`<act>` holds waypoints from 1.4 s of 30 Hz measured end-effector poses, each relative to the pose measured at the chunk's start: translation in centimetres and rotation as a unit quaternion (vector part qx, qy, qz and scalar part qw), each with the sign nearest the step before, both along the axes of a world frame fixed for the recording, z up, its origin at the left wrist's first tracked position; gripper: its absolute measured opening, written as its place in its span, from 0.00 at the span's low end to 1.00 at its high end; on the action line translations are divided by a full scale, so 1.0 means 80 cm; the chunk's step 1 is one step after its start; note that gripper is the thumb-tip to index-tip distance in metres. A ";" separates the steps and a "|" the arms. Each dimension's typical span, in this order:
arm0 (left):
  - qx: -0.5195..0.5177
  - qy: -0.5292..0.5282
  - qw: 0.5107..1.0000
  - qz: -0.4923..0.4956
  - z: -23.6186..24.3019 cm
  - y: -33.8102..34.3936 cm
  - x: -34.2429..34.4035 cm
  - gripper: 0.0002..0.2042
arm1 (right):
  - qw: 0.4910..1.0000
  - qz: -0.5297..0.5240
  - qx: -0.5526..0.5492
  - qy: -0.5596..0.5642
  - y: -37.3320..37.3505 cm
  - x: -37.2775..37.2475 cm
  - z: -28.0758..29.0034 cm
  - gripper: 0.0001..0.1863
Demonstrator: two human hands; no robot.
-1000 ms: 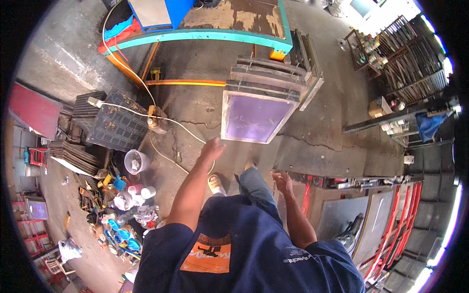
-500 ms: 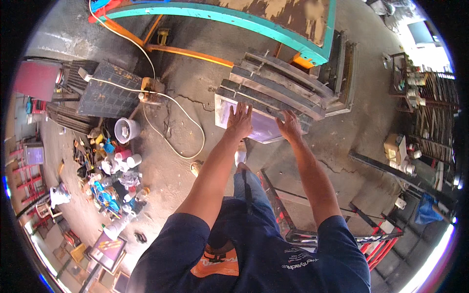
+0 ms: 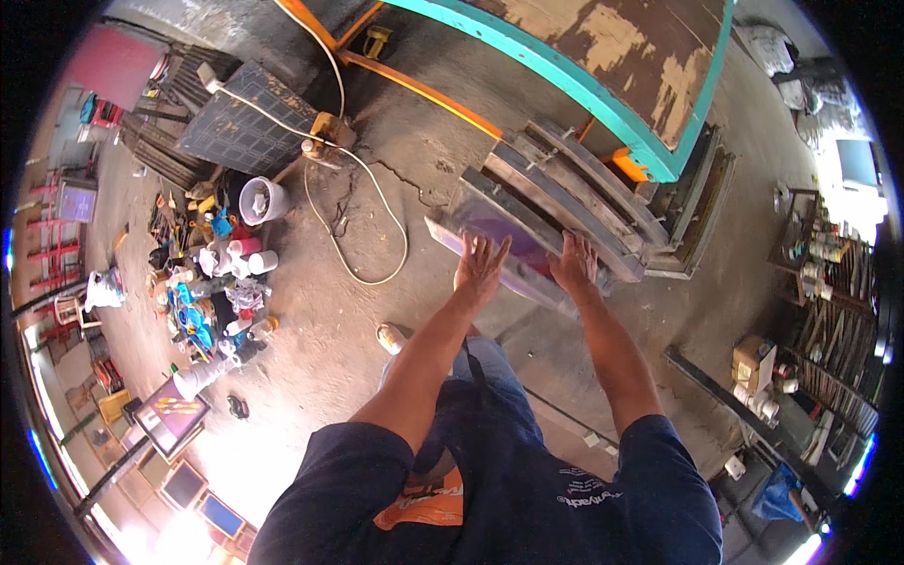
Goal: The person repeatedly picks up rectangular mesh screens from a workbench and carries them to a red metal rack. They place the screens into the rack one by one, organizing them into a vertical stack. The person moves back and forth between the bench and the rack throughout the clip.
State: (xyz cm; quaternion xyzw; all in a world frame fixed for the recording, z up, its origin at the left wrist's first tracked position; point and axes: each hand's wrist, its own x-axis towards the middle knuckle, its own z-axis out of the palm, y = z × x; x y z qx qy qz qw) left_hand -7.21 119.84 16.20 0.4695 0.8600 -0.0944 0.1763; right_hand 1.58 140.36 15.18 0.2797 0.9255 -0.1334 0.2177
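A flat rectangular screen frame (image 3: pixel 443 233) with a pale edge and a purple sheet (image 3: pixel 496 229) stands tilted against a row of leaning frames. My left hand (image 3: pixel 481 267) is bent over its near edge, the fingertips reaching onto the purple side. Farther right along that edge, my right hand (image 3: pixel 573 263) grips with its fingers over the frame. Both thumbs are mostly hidden, as is the frame's lower part. Just behind, several thick grey metal-edged frames (image 3: pixel 565 201) lean one against another.
A table with a turquoise edge (image 3: pixel 584 104) stands beyond the frames. A white cable (image 3: pixel 406 247) loops over the cracked floor at left, near a white bucket (image 3: pixel 263 200) and scattered containers. A dark metal bar (image 3: pixel 725 395) lies at right, by a cardboard box (image 3: pixel 753 363).
My view has turned, so the surroundings shift in the picture. The screen frame has changed its tilt, showing its pale edge toward me. My hands have come closer together, fingers now over that edge.
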 end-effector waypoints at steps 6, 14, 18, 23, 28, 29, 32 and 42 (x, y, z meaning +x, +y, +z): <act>0.072 0.067 0.991 -0.086 -0.056 -0.060 0.039 0.19 | 0.999 0.032 0.018 0.017 -0.035 -0.011 -0.020 0.37; 0.109 -0.022 0.993 -0.032 -0.090 -0.200 0.080 0.07 | 0.991 0.016 -0.124 -0.050 -0.073 0.012 -0.044 0.51; 0.087 -0.098 0.990 0.057 -0.039 -0.326 0.081 0.09 | 0.985 0.063 -0.096 -0.128 -0.101 0.016 -0.053 0.56; 0.083 -0.139 0.963 0.214 0.050 -0.546 0.119 0.15 | 0.983 0.099 -0.106 -0.116 -0.187 0.013 -0.004 0.44; 0.272 -0.044 0.865 0.419 0.113 -0.757 0.267 0.18 | 0.983 0.182 -0.025 -0.030 -0.340 0.026 0.056 0.36; 0.305 -0.001 0.836 0.457 0.119 -0.791 0.296 0.19 | 0.980 0.187 -0.062 -0.014 -0.374 0.025 0.075 0.36; 0.328 0.078 0.742 0.579 0.151 -0.886 0.373 0.20 | 0.957 0.278 0.013 0.079 -0.469 0.041 0.082 0.36; 0.283 0.215 0.296 0.887 0.157 -1.114 0.548 0.18 | 0.845 0.529 -0.035 0.065 -0.813 0.011 0.047 0.36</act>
